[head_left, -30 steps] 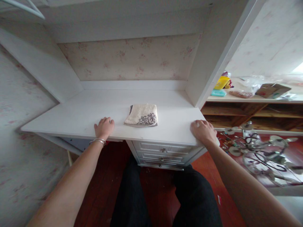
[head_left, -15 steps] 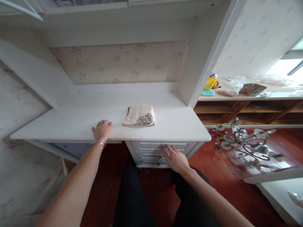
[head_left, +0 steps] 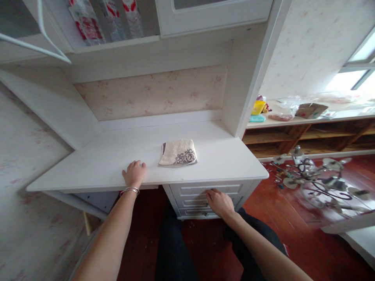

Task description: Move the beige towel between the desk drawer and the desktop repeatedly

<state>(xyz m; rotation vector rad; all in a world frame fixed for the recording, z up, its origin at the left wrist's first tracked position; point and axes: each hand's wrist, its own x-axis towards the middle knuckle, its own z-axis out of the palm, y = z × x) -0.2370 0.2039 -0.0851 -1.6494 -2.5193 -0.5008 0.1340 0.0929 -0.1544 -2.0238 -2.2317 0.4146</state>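
Observation:
On the white desk top (head_left: pixel 111 156) my left hand (head_left: pixel 134 173) rests near the front edge, fingers spread and holding nothing. A silvery bangle circles that wrist. My right hand (head_left: pixel 219 202) is at the front of the top drawer (head_left: pixel 187 190), its fingers curled over the spot where the drawer knob sits. The hand hides that knob. The drawer front looks flush with the desk. Lower knobs, such as the bottom knob (head_left: pixel 206 214), show below the hand. A folded cream cloth (head_left: pixel 177 153) with a dark floral pattern lies on the desk between and beyond my hands.
Overhead, an open cabinet holds plastic bottles (head_left: pixel 113 21) and a white door frame (head_left: pixel 52 48) juts out at left. To the right, a chandelier (head_left: pixel 319 177) lies on the red floor before a low shelf unit (head_left: pixel 272 138) carrying bags and a yellow container (head_left: pixel 258 107).
My right-hand fingers have closed over the top drawer knob, which was visible before. The view has tilted up, bringing the bottles into sight. My left hand stays on the desk.

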